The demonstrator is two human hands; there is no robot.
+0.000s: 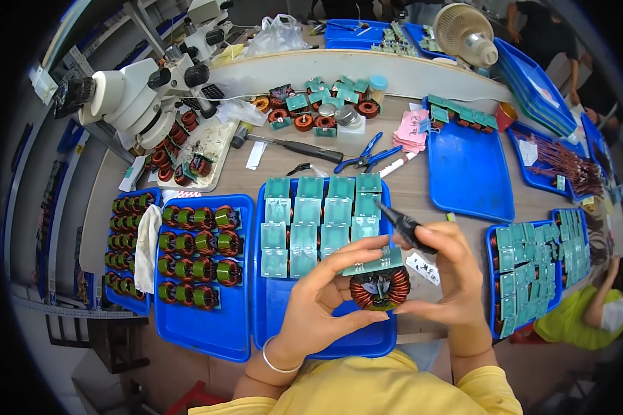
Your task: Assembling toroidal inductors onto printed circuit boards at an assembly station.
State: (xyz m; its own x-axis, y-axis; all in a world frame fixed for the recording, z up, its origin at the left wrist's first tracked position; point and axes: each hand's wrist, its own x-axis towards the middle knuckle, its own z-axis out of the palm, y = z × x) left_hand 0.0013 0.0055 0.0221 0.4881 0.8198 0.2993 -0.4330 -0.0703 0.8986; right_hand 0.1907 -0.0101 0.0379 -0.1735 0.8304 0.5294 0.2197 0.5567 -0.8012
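In front of my chest a toroidal coil (381, 289) of copper wire hangs below a green plate (372, 263), its wound ring facing me. My left hand (322, 294) is closed around its left side, thumb below and fingers at the plate. Between the fingers of my right hand (453, 277) is a black pointed tool (407, 227), its thin tip angled up and left; its exact kind I cannot make out. The right thumb also touches the coil's lower right. Beneath my hands lies a blue tray (273, 304) with rows of green-plated pieces (303, 238).
Left, two blue trays (201, 339) hold coils with green bands; a white cloth (147, 249) lies between them. Farther back are a microscope (128, 97), hammer (291, 146), blue pliers (367, 158) and loose coils (303, 122). Right, a blue tray (467, 176) and a tray of green-plated pieces (522, 266).
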